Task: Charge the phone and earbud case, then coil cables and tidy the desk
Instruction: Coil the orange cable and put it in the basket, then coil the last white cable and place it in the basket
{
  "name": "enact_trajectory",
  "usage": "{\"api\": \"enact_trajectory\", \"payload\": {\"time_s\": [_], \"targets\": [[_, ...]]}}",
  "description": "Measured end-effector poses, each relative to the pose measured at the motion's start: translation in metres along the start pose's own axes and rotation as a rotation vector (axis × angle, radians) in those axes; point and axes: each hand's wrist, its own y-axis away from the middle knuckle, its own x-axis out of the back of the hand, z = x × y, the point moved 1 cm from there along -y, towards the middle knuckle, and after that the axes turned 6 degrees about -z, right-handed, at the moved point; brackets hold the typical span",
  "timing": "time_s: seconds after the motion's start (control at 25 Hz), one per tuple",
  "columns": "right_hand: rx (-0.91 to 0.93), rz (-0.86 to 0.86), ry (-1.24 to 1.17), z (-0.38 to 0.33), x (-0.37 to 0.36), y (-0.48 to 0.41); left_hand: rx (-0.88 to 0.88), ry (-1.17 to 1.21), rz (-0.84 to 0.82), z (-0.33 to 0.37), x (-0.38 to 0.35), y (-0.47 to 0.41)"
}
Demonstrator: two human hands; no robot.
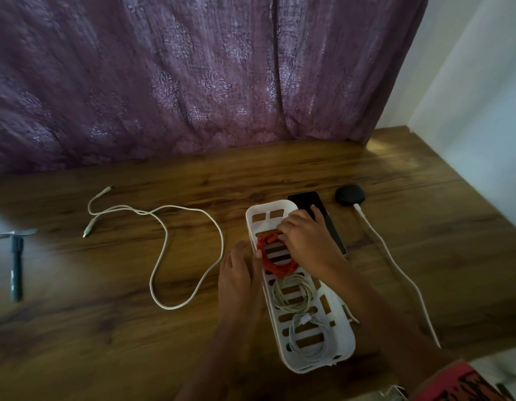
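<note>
A: Where's the cable?
B: Near the right edge of the brown wooden bench (280, 169), in the white slotted plastic tray (347, 341). The right hand (306, 238) grasps the orange-red coiled cable (272, 267) with bent fingers; the left hand (239, 276) lies released beside it.
A: Risk?
B: Released early, the coil may spring loose

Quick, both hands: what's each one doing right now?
Left hand: open, resting against the basket.
Right hand: gripping the orange cable.

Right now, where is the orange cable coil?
In the head view, the orange cable coil lies in the white basket, in its far half, just beyond the beige coil.
</note>
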Motion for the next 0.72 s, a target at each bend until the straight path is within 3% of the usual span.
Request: {"api": "enact_trajectory", "payload": {"time_s": [0.24,0.44,0.72], "targets": [[-0.047,0.245,-0.152,-0.016,0.015,0.004,0.015,-0.035,0.048,-0.011,0.022,0.002],[0.086,0.403,-0.304,-0.071,0.032,-0.008,-0.06,-0.049,0.155,-0.038,0.066,0.007],[0.113,0.181,-0.501,-0.195,0.024,-0.053,-0.08,-0.112,0.239,-0.091,0.167,0.01]]}}
